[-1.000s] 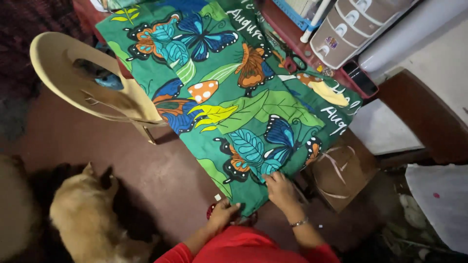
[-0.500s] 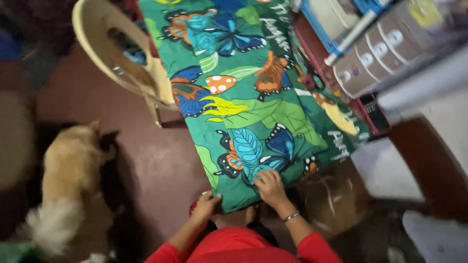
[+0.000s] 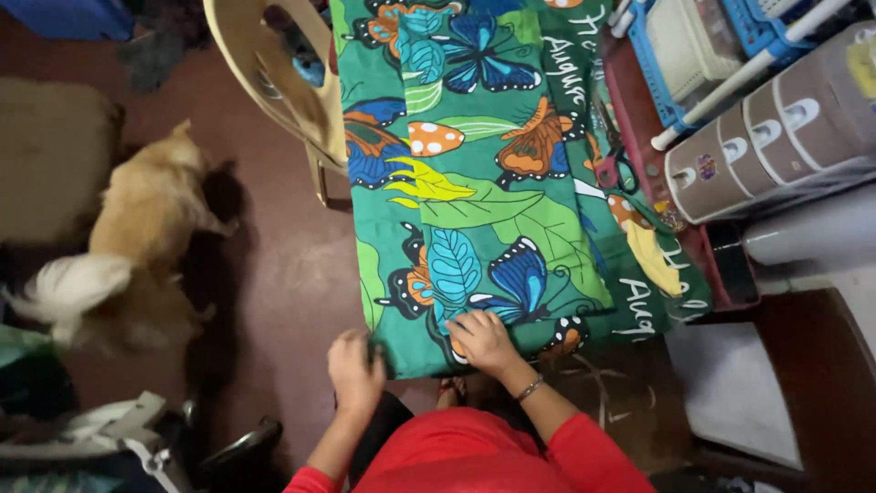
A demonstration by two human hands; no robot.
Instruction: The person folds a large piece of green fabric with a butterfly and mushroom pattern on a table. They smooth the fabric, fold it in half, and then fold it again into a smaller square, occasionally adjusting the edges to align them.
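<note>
free: bare floor (image 3: pixel 292 274) left of the cloth (image 3: pixel 474 210) | blocked left: dog (image 3: pixel 146 228), chair (image 3: pixel 283 82) touching cloth edge | blocked right: drawers (image 3: pixel 766 146) and rack (image 3: pixel 693 55) just beside cloth | near: hands on the cloth's near edge

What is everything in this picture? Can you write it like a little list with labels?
left hand: grips the near left corner of the butterfly cloth
right hand: lies flat on the cloth's near edge
cloth: green, printed with butterflies and leaves, spread long over a table
sleeves: red
wrist: bracelet on the right
chair: cream plastic, left of the cloth
dog: tan and white, on the brown floor
drawers: plastic unit, at right
</note>
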